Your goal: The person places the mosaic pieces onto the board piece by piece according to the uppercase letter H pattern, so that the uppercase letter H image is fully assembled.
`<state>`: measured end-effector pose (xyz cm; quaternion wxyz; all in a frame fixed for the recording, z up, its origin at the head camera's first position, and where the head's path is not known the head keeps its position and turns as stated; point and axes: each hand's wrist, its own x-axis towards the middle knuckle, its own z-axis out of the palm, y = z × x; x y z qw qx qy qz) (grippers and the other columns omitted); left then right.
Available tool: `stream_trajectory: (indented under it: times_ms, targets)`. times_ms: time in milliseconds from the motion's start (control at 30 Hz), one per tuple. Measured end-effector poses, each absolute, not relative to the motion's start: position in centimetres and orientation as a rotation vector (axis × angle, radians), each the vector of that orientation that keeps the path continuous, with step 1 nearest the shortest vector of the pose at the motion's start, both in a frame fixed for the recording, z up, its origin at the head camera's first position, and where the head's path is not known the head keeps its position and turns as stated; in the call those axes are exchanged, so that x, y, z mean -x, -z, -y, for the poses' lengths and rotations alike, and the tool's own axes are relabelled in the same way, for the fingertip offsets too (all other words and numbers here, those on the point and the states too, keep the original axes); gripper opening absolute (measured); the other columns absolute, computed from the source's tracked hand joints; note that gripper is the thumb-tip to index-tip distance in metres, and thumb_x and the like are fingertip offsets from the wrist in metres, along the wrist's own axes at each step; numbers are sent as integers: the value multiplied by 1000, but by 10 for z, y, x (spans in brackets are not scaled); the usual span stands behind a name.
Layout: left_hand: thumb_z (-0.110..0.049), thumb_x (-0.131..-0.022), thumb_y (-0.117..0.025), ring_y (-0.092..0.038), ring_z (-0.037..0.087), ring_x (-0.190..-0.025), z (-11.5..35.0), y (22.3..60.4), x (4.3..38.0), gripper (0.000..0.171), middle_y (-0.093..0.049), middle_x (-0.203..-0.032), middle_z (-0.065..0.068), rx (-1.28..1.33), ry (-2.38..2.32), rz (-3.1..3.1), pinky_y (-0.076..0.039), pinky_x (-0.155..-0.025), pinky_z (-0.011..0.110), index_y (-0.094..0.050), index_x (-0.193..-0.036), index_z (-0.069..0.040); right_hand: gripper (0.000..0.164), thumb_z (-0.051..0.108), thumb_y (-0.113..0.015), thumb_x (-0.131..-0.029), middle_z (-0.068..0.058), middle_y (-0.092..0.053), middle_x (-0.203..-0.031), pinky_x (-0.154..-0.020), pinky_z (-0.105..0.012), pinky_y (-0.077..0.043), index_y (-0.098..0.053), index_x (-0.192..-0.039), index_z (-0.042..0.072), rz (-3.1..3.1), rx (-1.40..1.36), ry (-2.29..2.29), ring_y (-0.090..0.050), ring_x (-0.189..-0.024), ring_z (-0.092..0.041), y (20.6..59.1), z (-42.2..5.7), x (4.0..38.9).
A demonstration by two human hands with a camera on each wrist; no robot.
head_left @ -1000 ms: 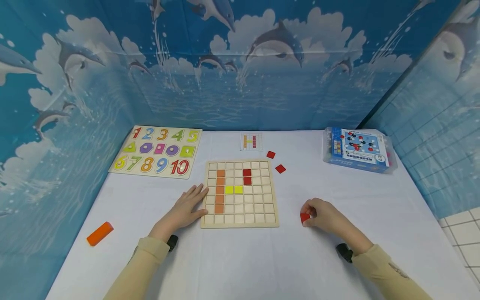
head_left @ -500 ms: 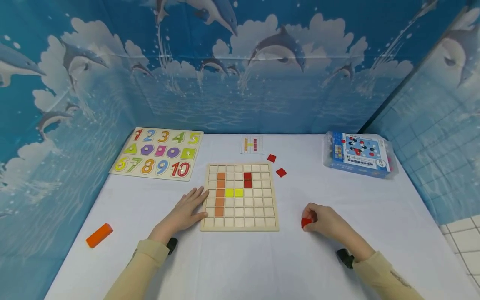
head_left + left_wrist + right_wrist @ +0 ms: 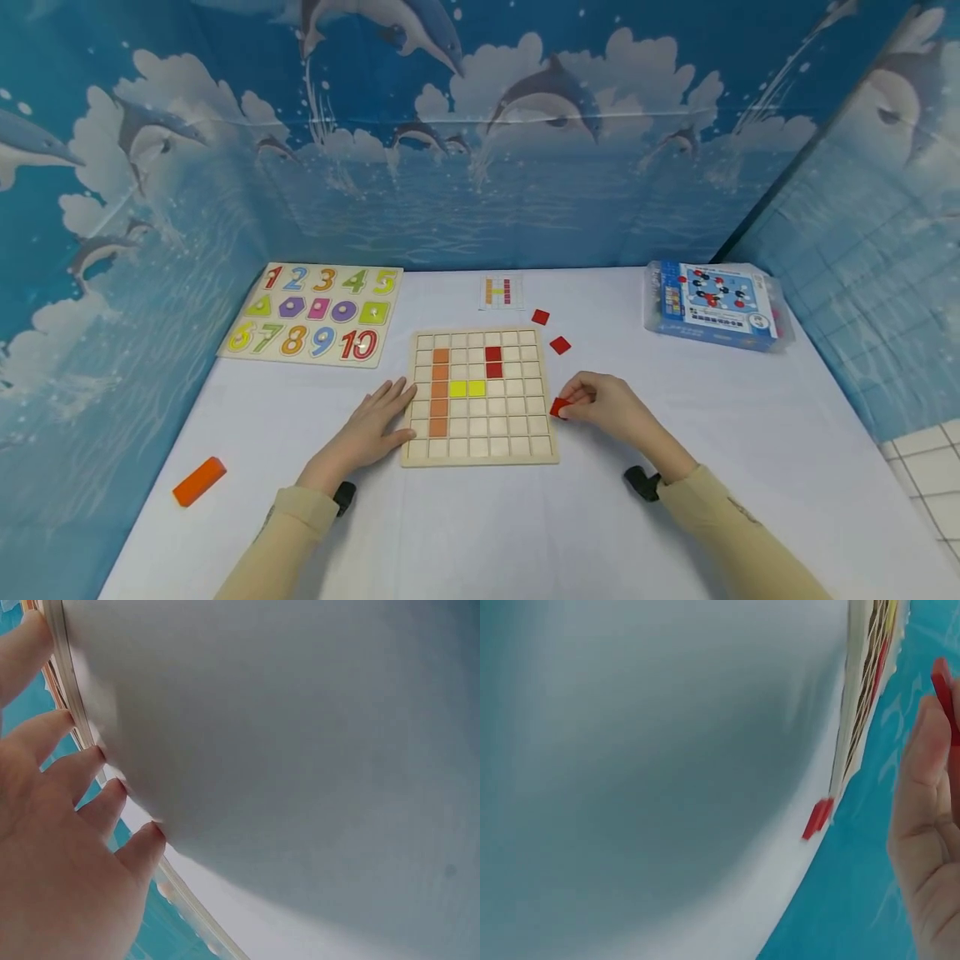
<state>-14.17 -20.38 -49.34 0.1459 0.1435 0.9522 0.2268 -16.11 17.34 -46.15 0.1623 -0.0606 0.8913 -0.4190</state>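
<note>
My left hand (image 3: pixel 369 427) lies with straight fingers, its fingertips at the left edge of the wooden grid board (image 3: pixel 521 448). In the left wrist view the spread fingers reach the board's edge. Five cells of one column bear an orange strip of tiles (image 3: pixel 439 389). Two yellow tiles (image 3: pixel 467 389) sit side by side to its right, and two red tiles (image 3: pixel 493 362) stand one above the other further right. My right hand (image 3: pixel 611 408) pinches a red square tile (image 3: pixel 558 407) between thumb and fingers, just off the board's right edge; the right wrist view shows this red tile (image 3: pixel 942 690) edge-on.
Two loose red tiles (image 3: pixel 560 345) lie right of the board. A small pattern card (image 3: pixel 501 292) is behind it. A number-and-shape puzzle board (image 3: pixel 315 315) lies back left, a clear-and-blue plastic box (image 3: pixel 716 305) back right, an orange block (image 3: pixel 199 481) front left.
My right hand has moved left and away from me with the red tile, from the open cloth to the board's right edge. The left hand has stayed at the board.
</note>
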Motion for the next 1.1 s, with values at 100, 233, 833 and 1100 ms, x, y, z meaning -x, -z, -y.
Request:
stream_trajectory:
  times_ms: [100,233,833,1100]
  targets:
    - [-31,-95,-66,-11,37,-153,204,495,140,73,-19,-165,13,-389,-654,-2741,-11,-124,57,-31,-155,-11,17,15,-78,-84,-4,-68,-87,-70,-25,-52,-68,-97,8,-2534,174,1258,-61,-77,-16,463,-153,174]
    - [-31,-95,-66,-10,37,-153,204,497,139,73,-19,-165,12,-379,-653,-2746,-11,-124,57,-31,-155,-12,18,15,-79,-83,-4,-68,-87,-70,-24,-52,-69,-96,8,-2520,180,1295,-62,-78,-16,466,-129,188]
    - [-32,-94,-66,-11,37,-153,202,496,140,73,-19,-165,12,-400,-660,-2746,-10,-124,57,-31,-155,-12,10,7,-78,-83,-2,-64,-74,-64,-21,-47,-68,-81,8,-2604,446,981,-56,-70,-14,464,-86,219]
    - [-32,-94,-66,-12,38,-152,202,493,139,74,-20,-164,13,-403,-640,-2755,-11,-123,58,-31,-155,-11,11,11,-78,-84,-1,-62,-75,-62,-20,-47,-68,-82,9,-2627,439,915,-55,-71,-14,465,-80,218]
